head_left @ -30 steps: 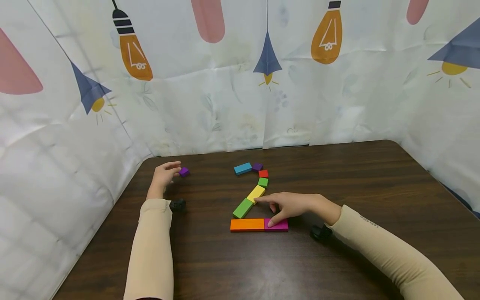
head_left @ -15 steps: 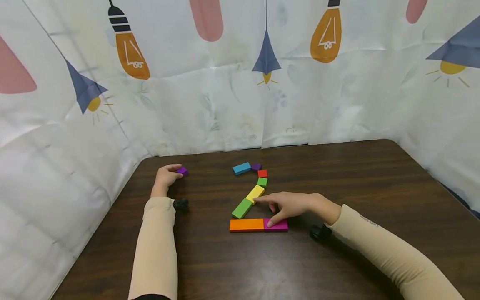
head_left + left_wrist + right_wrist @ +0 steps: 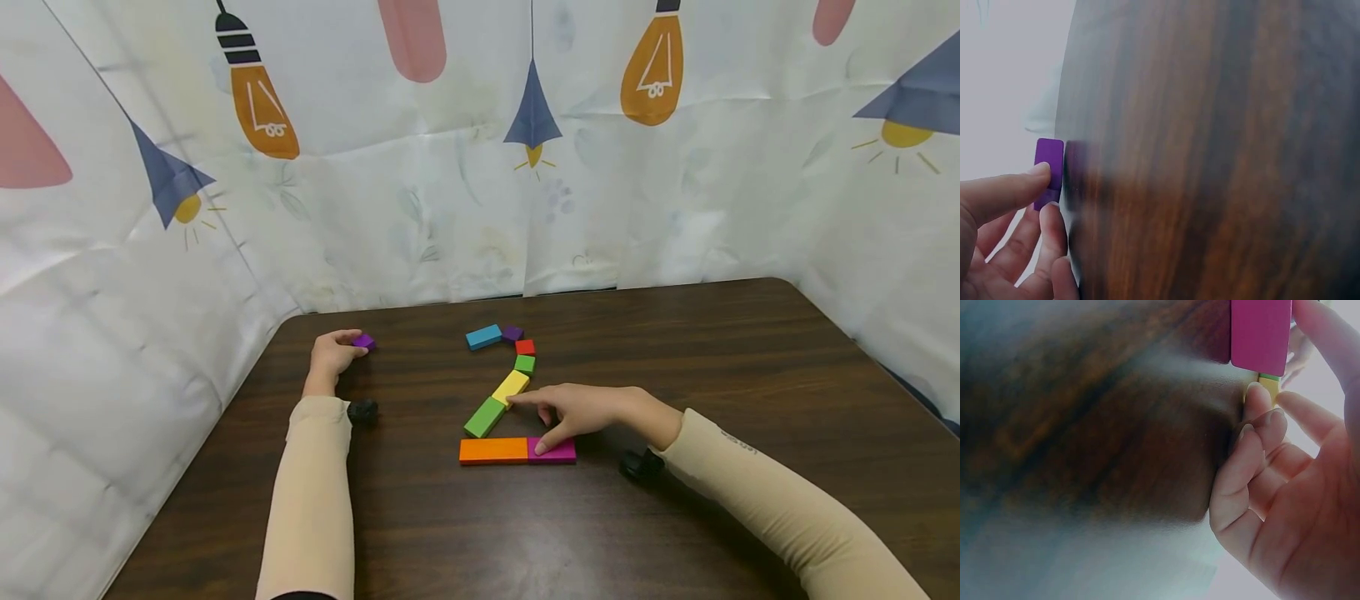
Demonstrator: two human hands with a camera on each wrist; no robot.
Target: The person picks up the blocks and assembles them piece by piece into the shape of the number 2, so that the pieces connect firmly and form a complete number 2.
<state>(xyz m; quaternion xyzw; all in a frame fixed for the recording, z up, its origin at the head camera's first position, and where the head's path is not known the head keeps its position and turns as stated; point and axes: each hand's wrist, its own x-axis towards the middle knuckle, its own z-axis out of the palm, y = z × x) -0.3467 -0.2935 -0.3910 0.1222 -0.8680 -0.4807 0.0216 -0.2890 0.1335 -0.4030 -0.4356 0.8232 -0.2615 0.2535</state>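
Observation:
At the table's far left, my left hand pinches a small purple block between thumb and fingers; the left wrist view shows the thumb on its face. My right hand lies over the middle, thumb on a magenta block and index fingertip at a yellow block. Its other fingers curl under the palm, seen in the right wrist view. An orange block adjoins the magenta one. From the yellow one, a long green block slants down left.
Above the yellow block curve a small green block, a red block, a dark purple block and a blue block, the row shaped like a 2. The dark wooden table ends at a patterned curtain.
My left hand has moved slightly right and taken the small purple block between thumb and fingers. My right hand has stayed in place.

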